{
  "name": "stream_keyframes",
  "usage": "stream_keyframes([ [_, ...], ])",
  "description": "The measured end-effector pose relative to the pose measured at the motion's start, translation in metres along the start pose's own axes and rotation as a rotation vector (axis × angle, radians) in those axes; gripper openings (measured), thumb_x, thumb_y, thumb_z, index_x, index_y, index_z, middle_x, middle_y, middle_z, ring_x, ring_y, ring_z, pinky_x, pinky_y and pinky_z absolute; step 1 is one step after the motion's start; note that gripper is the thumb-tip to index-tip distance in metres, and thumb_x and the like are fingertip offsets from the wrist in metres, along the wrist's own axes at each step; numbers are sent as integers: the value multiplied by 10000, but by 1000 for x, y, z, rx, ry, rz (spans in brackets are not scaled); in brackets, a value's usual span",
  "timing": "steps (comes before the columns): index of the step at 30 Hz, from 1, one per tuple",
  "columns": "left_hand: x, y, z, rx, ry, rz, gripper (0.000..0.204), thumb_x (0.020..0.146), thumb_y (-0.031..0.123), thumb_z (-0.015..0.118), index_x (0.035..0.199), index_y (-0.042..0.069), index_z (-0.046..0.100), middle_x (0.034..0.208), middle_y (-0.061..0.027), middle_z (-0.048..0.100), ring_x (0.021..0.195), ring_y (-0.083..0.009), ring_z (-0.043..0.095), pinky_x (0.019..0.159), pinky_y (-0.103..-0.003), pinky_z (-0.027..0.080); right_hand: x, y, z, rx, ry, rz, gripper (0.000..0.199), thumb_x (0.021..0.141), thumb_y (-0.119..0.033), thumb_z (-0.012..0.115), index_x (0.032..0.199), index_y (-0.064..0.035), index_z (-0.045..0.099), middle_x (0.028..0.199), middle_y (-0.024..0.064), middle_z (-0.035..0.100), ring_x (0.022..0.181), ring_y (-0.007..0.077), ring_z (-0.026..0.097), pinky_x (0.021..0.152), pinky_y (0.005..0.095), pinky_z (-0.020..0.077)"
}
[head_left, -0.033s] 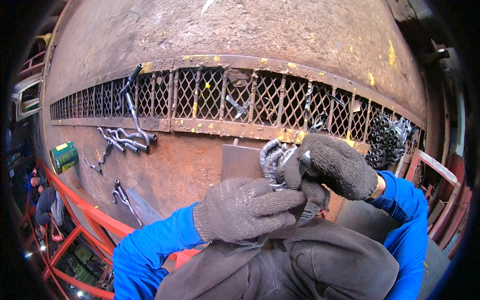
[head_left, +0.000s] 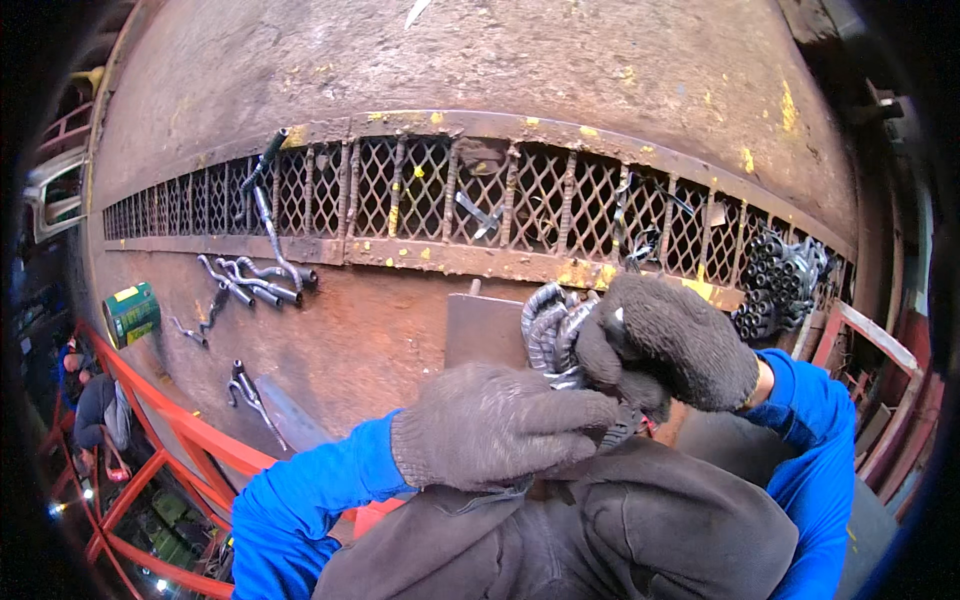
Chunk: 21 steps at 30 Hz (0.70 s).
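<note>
My gloved left hand [head_left: 505,425] lies palm down over my lap, fingers together and curled over a ribbed grey piece [head_left: 622,430] mostly hidden beneath them. Close by on the right, my gloved right hand [head_left: 675,340] is closed; a bright metal end [head_left: 616,316] shows between its thumb and fingers, and the rest is covered. A cluster of shiny, bent, ribbed metal tubes [head_left: 545,325] sits against the right fingers. Behind my left hand is a flat brown metal plate [head_left: 485,330], beside the cluster.
Several bent tubes [head_left: 262,285] lie on the rusty surface at left, one crossing the metal mesh grate [head_left: 425,190]. A tube stack [head_left: 780,285] stands at right. A green can [head_left: 131,314] is by the red railing [head_left: 190,430]. A person [head_left: 98,415] is beyond it.
My left hand has shifted slightly right, covering more of the ribbed grey piece. Less of the bright metal end shows in my right hand.
</note>
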<state>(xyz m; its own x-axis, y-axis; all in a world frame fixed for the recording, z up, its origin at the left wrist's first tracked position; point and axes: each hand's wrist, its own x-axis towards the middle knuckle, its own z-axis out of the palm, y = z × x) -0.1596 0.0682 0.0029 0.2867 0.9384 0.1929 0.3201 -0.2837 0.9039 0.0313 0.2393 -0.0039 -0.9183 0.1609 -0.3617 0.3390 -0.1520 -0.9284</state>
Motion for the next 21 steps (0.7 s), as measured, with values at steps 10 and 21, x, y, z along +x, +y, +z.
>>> stream_keyframes([
  [10,-9,8,-3,-86,-183,-196,196,946,280,577,1065,128,612,987,-105,633,776,-321,673,608,-436,552,-10,24,-4,-615,-39,-421,325,789,-256,676,972,9,636,869,163,646,750,352,633,611,429,480],
  [21,-26,8,-1,-78,-165,-279,233,894,234,596,1115,164,626,1103,-85,626,869,-293,664,672,-404,551,5,-6,-9,-356,-303,-26,262,893,-360,626,760,-136,647,711,80,603,625,322,588,565,422,440],
])
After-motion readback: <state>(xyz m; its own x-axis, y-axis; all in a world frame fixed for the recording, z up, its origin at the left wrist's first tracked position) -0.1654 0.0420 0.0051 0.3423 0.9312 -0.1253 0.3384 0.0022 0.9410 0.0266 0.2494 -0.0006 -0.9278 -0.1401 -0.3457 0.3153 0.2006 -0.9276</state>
